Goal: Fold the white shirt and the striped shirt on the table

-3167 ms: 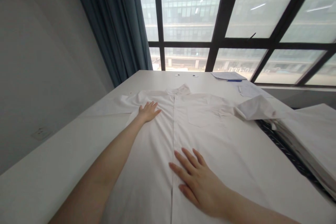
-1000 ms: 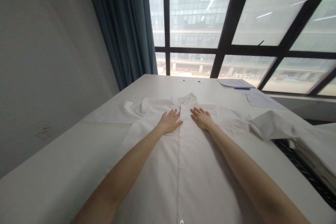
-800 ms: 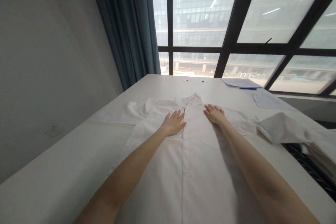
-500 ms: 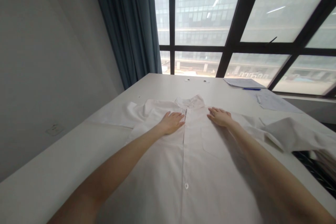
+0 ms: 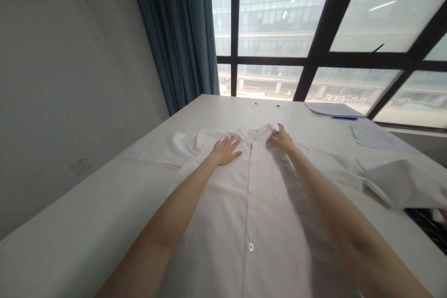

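A white button-up shirt [image 5: 223, 205] lies front up on the table, its collar at the far end and its sleeves spread to both sides. My left hand [image 5: 225, 151] rests flat on the chest left of the placket, fingers spread. At the right side of the collar [image 5: 267, 130], my right hand [image 5: 282, 139] has its fingers bent onto the fabric, with one digit sticking up. A white button [image 5: 251, 247] shows low on the placket. The right sleeve [image 5: 401, 181] is bunched and rumpled.
The white table [image 5: 223, 109] runs up to a window with a dark frame [image 5: 268, 61]. Sheets of paper [image 5: 333, 109] and a blue pen [image 5: 344, 118] lie at the back right. A blue curtain [image 5: 178, 32] hangs by the left wall. Something dark [image 5: 428, 226] sits at the right edge.
My right hand has moved from lying flat near the right shoulder up to the collar, and its fingers have bent. My left hand stays on the chest, fingers spread wider. The view has shifted slightly.
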`<state>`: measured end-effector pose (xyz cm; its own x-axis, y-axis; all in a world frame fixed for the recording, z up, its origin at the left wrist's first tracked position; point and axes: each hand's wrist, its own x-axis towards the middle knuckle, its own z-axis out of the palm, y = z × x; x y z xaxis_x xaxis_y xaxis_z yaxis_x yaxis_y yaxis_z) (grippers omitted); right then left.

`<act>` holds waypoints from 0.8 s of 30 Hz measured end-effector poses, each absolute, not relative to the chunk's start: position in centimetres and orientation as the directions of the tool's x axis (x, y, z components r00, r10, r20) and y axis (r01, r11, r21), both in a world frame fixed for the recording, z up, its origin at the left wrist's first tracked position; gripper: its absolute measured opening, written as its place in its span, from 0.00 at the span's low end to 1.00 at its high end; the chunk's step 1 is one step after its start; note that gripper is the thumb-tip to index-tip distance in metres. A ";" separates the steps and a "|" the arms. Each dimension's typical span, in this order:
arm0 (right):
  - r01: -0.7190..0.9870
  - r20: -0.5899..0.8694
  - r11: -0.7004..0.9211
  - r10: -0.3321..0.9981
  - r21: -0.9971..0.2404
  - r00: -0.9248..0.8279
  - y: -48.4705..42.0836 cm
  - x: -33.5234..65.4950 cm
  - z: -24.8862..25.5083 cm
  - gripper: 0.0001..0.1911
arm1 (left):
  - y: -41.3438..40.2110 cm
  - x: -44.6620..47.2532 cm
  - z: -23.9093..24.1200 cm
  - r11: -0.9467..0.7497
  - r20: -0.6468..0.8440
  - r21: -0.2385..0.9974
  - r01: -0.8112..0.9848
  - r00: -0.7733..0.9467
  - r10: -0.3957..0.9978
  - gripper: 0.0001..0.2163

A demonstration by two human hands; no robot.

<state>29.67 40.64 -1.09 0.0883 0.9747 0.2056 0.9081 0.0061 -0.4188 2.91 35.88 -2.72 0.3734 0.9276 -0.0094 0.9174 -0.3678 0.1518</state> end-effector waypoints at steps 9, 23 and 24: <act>0.774 0.474 0.361 0.876 -0.521 -0.090 37.5 31.3 -0.5 0.18 | 37.7 4.4 -2.0 -0.246 0.241 0.303 0.921 0.175 0.955 0.28; 0.845 0.489 0.378 0.857 -0.379 -0.163 34.5 31.1 -3.1 0.17 | 37.7 5.6 -2.7 -0.317 0.414 0.618 0.719 0.044 0.909 0.11; 0.853 0.483 0.368 0.860 -0.369 -0.163 34.3 31.0 -2.9 0.15 | 37.6 5.7 -2.7 -0.318 0.416 0.620 0.717 0.043 0.908 0.10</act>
<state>30.97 34.31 -2.93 -0.1628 0.8605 0.4828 0.8532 0.3685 -0.3691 5.74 37.60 -2.67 0.0432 0.9083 0.4161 0.7169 -0.3183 0.6203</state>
